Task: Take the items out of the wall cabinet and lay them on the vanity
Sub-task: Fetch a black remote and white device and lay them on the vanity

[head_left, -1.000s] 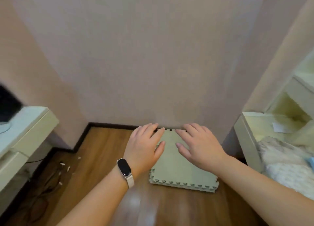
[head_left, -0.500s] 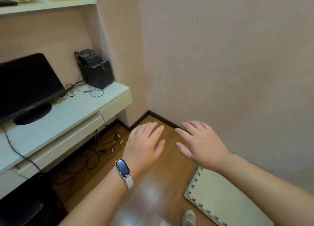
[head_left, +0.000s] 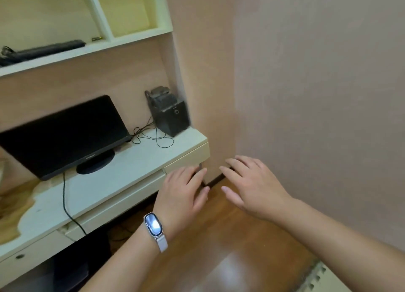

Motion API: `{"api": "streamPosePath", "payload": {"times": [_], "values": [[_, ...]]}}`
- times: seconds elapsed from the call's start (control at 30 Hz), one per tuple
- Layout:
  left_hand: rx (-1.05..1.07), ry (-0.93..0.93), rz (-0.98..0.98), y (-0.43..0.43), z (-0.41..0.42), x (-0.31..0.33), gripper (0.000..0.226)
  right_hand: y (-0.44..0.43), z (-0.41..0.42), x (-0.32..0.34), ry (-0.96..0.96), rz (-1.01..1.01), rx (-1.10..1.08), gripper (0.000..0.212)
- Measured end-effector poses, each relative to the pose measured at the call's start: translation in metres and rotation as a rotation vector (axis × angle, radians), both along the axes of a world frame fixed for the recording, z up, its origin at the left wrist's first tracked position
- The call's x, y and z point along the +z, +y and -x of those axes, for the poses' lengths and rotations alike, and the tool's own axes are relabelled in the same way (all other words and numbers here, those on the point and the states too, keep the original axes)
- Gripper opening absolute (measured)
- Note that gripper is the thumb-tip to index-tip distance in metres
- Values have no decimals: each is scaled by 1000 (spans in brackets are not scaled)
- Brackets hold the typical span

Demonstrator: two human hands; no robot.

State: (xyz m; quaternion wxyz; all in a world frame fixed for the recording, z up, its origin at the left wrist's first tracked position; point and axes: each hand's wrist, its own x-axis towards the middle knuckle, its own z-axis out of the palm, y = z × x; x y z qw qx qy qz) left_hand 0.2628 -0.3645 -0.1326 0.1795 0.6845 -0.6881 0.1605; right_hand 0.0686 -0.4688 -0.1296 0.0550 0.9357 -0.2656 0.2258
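Head camera: two bare hands hover palm-down over a wooden floor (head_left: pixel 219 237), the left hand (head_left: pixel 182 198) wearing a wrist band (head_left: pixel 154 228), the right hand (head_left: pixel 252 186) just beside it; the fingers of both are spread loosely and hold nothing. Both forearms are cut off by the lower frame edge. To the left, a pale surface (head_left: pixel 105 188) carries a dark monitor (head_left: pixel 63 133), a black box-shaped device (head_left: pixel 169 114) and loose cables (head_left: pixel 153 136). Above it, the open wall cabinet (head_left: pixel 92 48) is cut off at the top, its shelf bearing long dark items (head_left: pixel 43 50) too blurred to identify. A foam mat (head_left: pixel 317 276) peeks in at the lower right.
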Motion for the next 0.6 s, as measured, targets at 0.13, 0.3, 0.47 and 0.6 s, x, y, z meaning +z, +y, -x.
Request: {"api": "streamPosePath", "payload": {"times": [0.13, 0.3, 0.47, 0.6], "values": [[56, -27, 15, -36, -6, 17, 41, -53, -16, 8, -5, 37, 59, 46], [166, -41, 10, -59, -31, 33, 41, -93, -51, 20, -61, 53, 129, 46], [221, -45, 36, -81, -73, 38, 42, -125, -97, 28, -74, 79, 206, 47], [209, -73, 78, -109, -114, 42, 43, -151, -142, 38, -48, 86, 213, 48]]}}
